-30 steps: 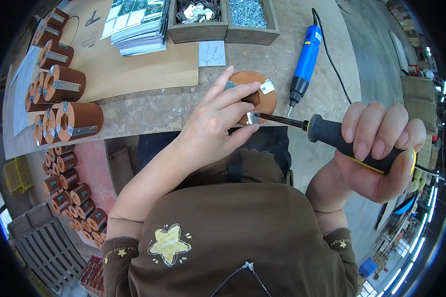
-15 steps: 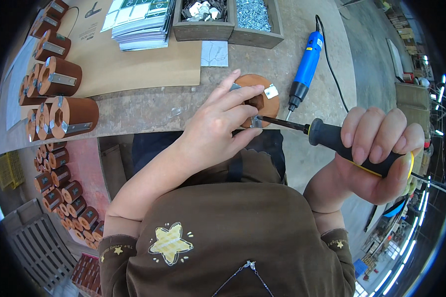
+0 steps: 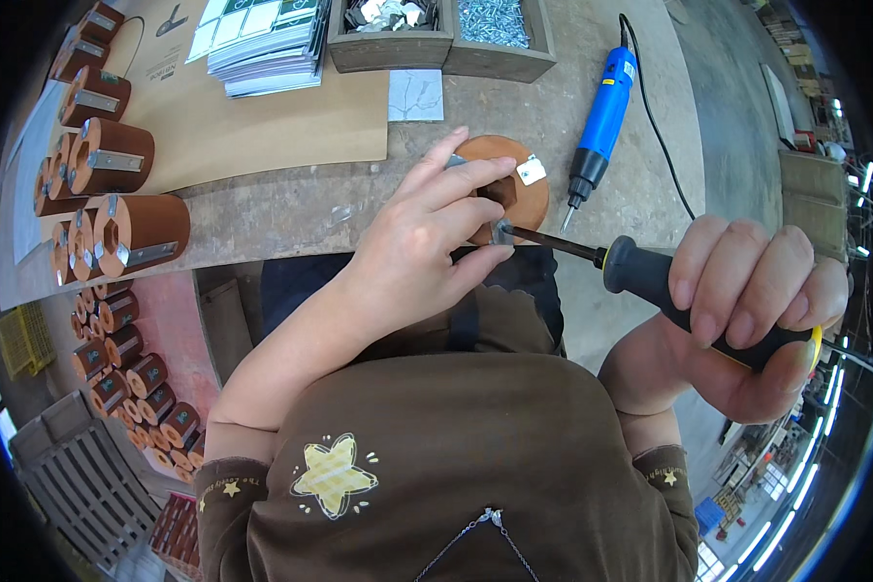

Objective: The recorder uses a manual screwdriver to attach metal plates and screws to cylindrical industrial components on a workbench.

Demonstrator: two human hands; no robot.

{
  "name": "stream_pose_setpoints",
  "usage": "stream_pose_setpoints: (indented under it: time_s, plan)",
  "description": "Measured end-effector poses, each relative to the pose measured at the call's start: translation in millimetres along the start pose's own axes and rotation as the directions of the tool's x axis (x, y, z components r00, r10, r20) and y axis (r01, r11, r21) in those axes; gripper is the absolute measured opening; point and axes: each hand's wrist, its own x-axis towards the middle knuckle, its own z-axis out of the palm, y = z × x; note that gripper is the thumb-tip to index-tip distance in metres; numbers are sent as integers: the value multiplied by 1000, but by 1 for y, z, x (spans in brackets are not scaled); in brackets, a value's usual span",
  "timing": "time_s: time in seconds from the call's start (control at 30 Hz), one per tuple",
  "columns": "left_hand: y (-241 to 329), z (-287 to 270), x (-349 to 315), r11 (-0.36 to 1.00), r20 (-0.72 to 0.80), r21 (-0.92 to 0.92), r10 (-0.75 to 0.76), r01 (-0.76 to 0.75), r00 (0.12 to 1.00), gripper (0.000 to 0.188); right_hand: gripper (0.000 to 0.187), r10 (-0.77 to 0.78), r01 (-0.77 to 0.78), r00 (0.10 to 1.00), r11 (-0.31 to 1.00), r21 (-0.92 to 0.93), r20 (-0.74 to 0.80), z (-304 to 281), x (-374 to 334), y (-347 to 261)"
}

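My left hand point(image 3: 412, 228) is closed around a short reddish-brown cylinder point(image 3: 526, 199) with a hole through its middle, at the front edge of the table. Small metal clips sit on its face: one metal clip point(image 3: 532, 171) shows at the upper right, another metal clip point(image 3: 501, 233) by my thumb. In my right hand point(image 3: 752, 306) is a screwdriver point(image 3: 655, 276) with a dark handle and a yellow band at its rear. The screwdriver's shaft points left, and its tip meets the clip near my left thumb. My left fingers cover part of the cylinder's face and hole.
A blue electric screwdriver point(image 3: 599, 121) with a black cord lies to the right. Wooden bins point(image 3: 500, 60) hold screws and metal parts at the back, beside a stack of printed sheets point(image 3: 267, 53). Finished-looking brown cylinders point(image 3: 155, 228) stand at left; more cylinders point(image 3: 145, 376) sit lower down.
My right hand and the screwdriver handle have moved slightly down and to the right. The screwdriver tip remains at the clip, and my left hand keeps its hold on the cylinder.
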Motion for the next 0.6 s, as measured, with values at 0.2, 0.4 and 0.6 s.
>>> stream_pose_setpoints:
  time_s: [0.2, 0.4, 0.6]
  plan:
    - [1, 0, -2, 999, 13, -5, -48, 48, 999, 25, 18, -7, 7, 1000, 1000, 0, 5, -1, 1, 1]
    - [1, -1, 0, 999, 21, -16, -29, 29, 999, 25, 17, -2, 1, 999, 1000, 23, 42, -2, 7, 6]
    - [2, -1, -2, 999, 11, -11, -48, 48, 999, 27, 23, 57, -90, 915, 994, 65, 399, -16, 24, 1]
